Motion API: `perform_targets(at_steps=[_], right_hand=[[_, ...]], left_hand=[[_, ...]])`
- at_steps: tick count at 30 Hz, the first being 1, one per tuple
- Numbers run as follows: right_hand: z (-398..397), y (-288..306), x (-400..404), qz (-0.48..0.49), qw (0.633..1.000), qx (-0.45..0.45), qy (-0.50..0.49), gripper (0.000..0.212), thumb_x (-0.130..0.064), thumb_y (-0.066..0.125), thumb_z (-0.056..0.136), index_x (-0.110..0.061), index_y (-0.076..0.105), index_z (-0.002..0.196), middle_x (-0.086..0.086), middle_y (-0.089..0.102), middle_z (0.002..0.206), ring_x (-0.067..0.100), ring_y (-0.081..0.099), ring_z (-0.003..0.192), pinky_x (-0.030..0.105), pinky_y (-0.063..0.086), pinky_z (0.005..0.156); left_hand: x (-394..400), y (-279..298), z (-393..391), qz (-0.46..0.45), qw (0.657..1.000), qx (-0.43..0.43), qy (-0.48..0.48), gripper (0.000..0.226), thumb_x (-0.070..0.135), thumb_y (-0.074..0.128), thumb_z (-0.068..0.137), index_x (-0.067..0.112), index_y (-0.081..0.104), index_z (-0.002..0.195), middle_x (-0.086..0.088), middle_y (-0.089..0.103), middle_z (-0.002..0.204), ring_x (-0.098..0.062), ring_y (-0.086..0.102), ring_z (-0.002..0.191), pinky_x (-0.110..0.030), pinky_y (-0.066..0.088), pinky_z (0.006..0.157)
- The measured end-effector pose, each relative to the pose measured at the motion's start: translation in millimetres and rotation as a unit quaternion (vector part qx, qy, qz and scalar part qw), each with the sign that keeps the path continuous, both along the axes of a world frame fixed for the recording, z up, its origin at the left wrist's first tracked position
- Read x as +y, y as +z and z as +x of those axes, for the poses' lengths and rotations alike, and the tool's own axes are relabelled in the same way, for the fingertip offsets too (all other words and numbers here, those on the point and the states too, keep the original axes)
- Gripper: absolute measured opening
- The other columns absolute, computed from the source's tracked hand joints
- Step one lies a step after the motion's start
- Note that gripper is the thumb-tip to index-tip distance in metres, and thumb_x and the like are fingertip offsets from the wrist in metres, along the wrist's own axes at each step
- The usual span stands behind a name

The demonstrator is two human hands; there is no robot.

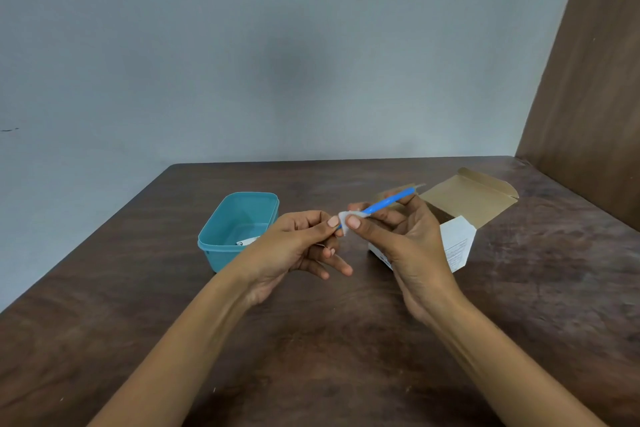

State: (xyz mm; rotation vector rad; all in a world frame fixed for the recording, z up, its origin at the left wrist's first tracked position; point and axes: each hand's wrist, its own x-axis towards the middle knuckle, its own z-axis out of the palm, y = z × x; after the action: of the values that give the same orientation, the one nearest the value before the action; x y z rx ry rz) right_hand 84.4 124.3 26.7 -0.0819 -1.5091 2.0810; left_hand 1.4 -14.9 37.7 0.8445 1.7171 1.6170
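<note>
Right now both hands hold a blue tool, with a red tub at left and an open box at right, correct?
The tub is teal, not red; the head view shows it. The left hand and right hand do hold the blue tool, open box at right.

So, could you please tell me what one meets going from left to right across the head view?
Teal rectangular plastic container → left hand → right hand, both pinching a slim blue tool → open white cardboard box.
</note>
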Motion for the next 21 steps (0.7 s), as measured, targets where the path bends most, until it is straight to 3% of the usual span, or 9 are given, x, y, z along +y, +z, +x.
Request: perform_targets(at_steps=[4,7,11,14,18,21], right_hand=[[-1,-3,1,0.014,1.0,-0.011,0.0,0.049,0.0,0.079,0.063,-0.003,0.05,0.103,0.016,0.073,0.091,0.025,0.071,0.089,0.028,0.054,0.079],[0,2,7,-0.018,1.0,0.01,-0.01,0.062,0.0,0.078,0.061,0.001,0.046,0.114,0.016,0.074,0.089,0.024,0.071,0.09,0.026,0.055,0.079],[1,4,11,-0.047,0.998,0.017,-0.025,0.06,-0.006,0.078,0.056,-0.009,0.047,0.108,0.013,0.075,0.085,0.024,0.07,0.094,0.033,0.051,0.09],[0,1,8,-0.033,0.999,0.002,-0.022,0.066,-0.007,0.079,0.057,0.0,0.046,0.115,0.015,0.074,0.088,0.024,0.07,0.093,0.029,0.053,0.085],[-2,-7,1,0.014,0.999,-0.031,-0.016,0.06,-0.004,0.082,0.063,0.002,0.048,0.112,0.017,0.073,0.095,0.026,0.07,0.093,0.038,0.053,0.088],[-1,-4,4,-0.004,0.999,-0.015,-0.035,0.059,0.002,0.079,0.065,0.004,0.047,0.114,0.017,0.073,0.09,0.023,0.071,0.089,0.028,0.056,0.081]], left_hand=[[3,-2,2,-0.011,1.0,0.0,-0.013,0.023,0.028,0.043,0.098,0.01,0.054,0.089,0.002,0.049,0.057,-0.021,0.07,0.066,-0.02,0.048,0.05],[4,-2,2,-0.008,1.0,-0.008,-0.014,0.025,0.031,0.043,0.097,0.013,0.053,0.081,0.001,0.048,0.057,-0.022,0.07,0.064,-0.02,0.048,0.048],[3,-1,2,-0.011,1.0,-0.005,-0.001,0.028,0.032,0.04,0.098,0.013,0.049,0.08,0.002,0.048,0.055,-0.021,0.069,0.061,-0.02,0.048,0.047],[4,-2,3,-0.019,0.999,0.024,0.025,0.029,0.031,0.038,0.099,0.012,0.048,0.079,0.001,0.049,0.055,-0.022,0.068,0.061,-0.021,0.046,0.048],[8,-5,4,-0.028,0.995,0.079,0.048,0.031,0.025,0.036,0.101,0.003,0.054,0.089,-0.001,0.05,0.056,-0.021,0.067,0.059,-0.024,0.043,0.049],[8,-6,3,-0.034,0.992,0.104,0.058,0.032,0.029,0.037,0.1,0.011,0.05,0.076,0.002,0.051,0.054,-0.02,0.067,0.059,-0.023,0.043,0.049]])
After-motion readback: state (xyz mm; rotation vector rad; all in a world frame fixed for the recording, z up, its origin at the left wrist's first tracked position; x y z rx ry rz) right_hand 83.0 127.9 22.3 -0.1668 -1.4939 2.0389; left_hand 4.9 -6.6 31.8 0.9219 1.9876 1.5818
